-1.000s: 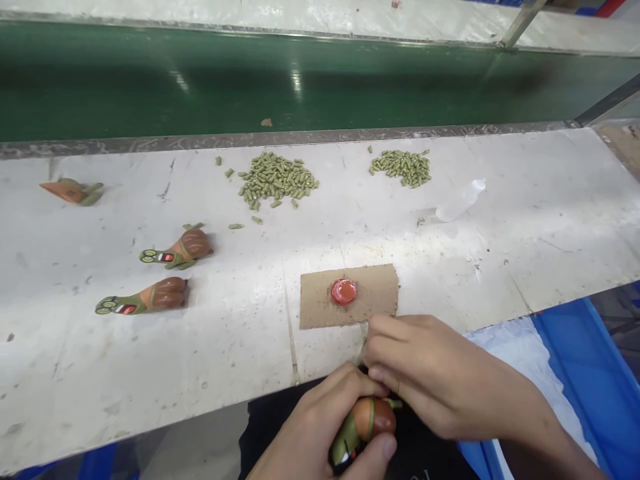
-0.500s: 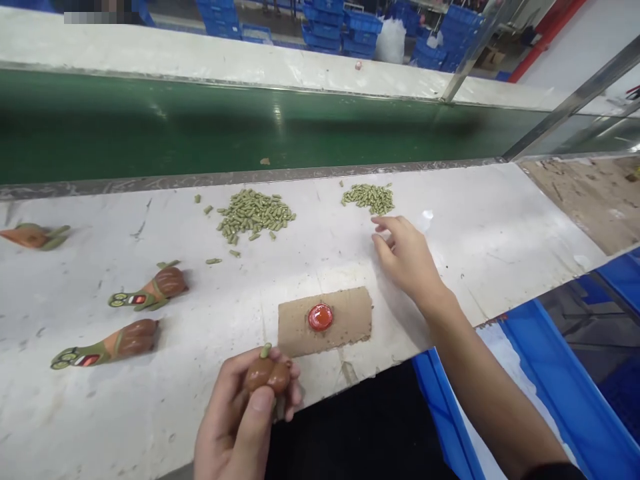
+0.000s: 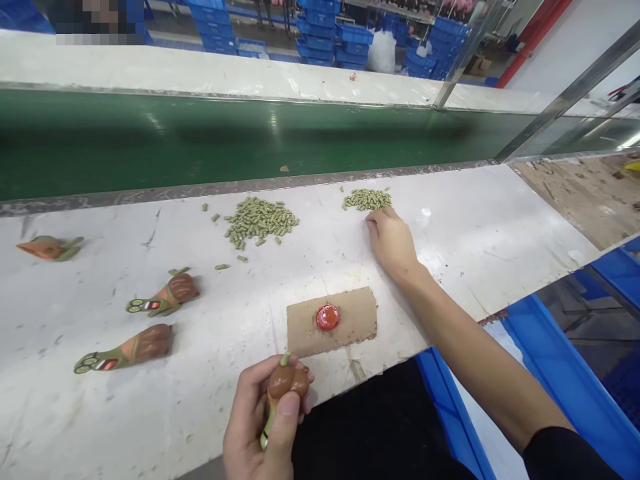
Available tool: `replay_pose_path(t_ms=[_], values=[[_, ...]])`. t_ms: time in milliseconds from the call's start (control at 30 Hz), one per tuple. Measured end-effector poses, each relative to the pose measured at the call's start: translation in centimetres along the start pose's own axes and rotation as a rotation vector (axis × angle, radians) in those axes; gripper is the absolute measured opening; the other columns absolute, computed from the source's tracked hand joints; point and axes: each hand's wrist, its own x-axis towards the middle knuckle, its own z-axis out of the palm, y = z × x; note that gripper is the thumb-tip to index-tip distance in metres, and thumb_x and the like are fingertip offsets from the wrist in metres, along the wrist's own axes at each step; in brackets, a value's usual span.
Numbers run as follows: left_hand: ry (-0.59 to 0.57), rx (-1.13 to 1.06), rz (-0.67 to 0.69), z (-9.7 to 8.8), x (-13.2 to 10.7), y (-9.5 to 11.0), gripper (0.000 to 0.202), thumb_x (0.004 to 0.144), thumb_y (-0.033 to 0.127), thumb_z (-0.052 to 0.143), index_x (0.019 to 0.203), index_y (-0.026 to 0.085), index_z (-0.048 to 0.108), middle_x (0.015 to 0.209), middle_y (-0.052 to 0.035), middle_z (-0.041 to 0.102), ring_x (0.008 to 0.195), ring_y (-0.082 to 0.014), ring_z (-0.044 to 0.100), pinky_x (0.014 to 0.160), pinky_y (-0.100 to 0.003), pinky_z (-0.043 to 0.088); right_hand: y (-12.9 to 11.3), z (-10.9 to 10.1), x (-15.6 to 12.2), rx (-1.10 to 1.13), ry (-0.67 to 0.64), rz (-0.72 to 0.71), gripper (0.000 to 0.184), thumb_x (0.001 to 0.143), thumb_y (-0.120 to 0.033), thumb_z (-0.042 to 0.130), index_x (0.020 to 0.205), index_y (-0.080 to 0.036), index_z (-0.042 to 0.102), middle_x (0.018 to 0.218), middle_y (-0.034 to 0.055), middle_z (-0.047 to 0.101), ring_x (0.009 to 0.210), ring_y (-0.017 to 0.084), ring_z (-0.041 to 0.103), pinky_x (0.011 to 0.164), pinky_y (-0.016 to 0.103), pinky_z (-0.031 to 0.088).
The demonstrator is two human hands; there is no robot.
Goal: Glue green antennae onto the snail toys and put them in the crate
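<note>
My left hand (image 3: 270, 420) is closed around a brown and green snail figure (image 3: 289, 381) near the table's front edge. Its brown shell faces up, with a small green piece (image 3: 285, 359) sticking up at the top. Most of its green body is covered by my fingers. My right hand (image 3: 393, 243) reaches forward to the near edge of the smaller pile of green pieces (image 3: 367, 199). Its fingers are bent and drawn together, and anything between the tips is hidden. Between my hands, a small red dish (image 3: 328, 318) of shiny liquid sits on a cardboard piece (image 3: 303, 328).
A larger pile of green pieces (image 3: 261, 220) lies left of the smaller one. Two snail figures (image 3: 155, 341) and an orange-green part (image 3: 47, 248) rest at the left. A green conveyor belt (image 3: 225, 143) runs behind the table. A blue bin (image 3: 560, 380) stands below right.
My right hand has moved to the small pile, and its fingers have drawn together. The figure in my left hand has turned, showing more of its green body. The view has shifted slightly.
</note>
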Motion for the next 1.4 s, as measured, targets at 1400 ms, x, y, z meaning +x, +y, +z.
replay_pose_path(t_ms=[1400], values=[[-0.406, -0.068, -0.092, -0.1, 0.4, 0.1, 0.022, 0.116, 0.047, 0.067, 0.119, 0.027, 0.074, 0.107, -0.0016, 0.068, 0.087, -0.0151, 0.063, 0.076, -0.026, 0.054, -6.8, -3.7, -13.0, 0.417, -0.271, -0.264, 0.019, 0.111, -0.01, 0.068, 0.105, -0.021, 0.083, 0.103, 0.0039, 0.078, 0.089, 0.017, 0.074, 0.076, 0.03, 0.059]])
